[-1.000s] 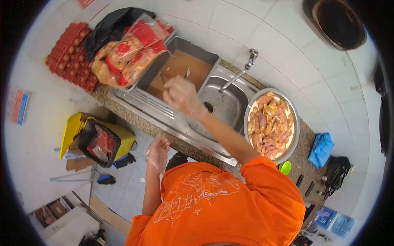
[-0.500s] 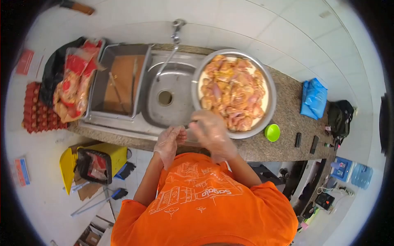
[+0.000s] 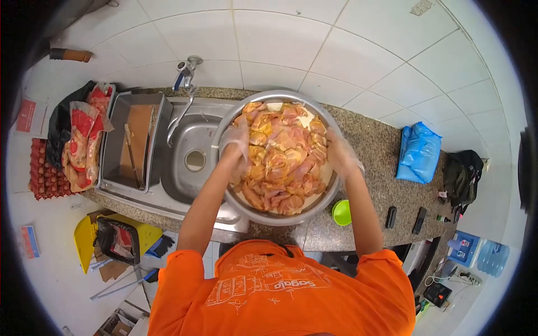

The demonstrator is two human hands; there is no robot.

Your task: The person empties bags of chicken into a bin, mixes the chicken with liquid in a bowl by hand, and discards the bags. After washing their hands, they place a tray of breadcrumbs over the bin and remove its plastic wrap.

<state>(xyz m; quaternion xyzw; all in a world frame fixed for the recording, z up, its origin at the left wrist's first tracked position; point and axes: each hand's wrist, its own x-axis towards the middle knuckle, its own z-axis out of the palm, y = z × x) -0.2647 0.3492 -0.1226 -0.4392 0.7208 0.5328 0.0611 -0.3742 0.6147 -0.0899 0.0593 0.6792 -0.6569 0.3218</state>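
White tiled wall [image 3: 269,39]; granite counter [image 3: 372,148]; steel sink [image 3: 182,182]; metal bowl [image 3: 277,220] overlapping sink's right edge, raw meat [image 3: 283,159] heaped inside. Gloved left hand [image 3: 235,144] at bowl's left side, right hand [image 3: 342,155] at right; fingers partly hidden, cannot tell whether closed on anything.

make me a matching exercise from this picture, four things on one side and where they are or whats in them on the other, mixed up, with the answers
Things
1. metal basin
2. green bowl
3. blue bag
4. grey tub

Places and states
A. beside the sink, left of the tap in the picture
B. on the counter, near the dark backpack
C. holding many pieces of raw meat
D. close to the basin's lower right edge in the picture

Right pairs: 1-C, 2-D, 3-B, 4-A
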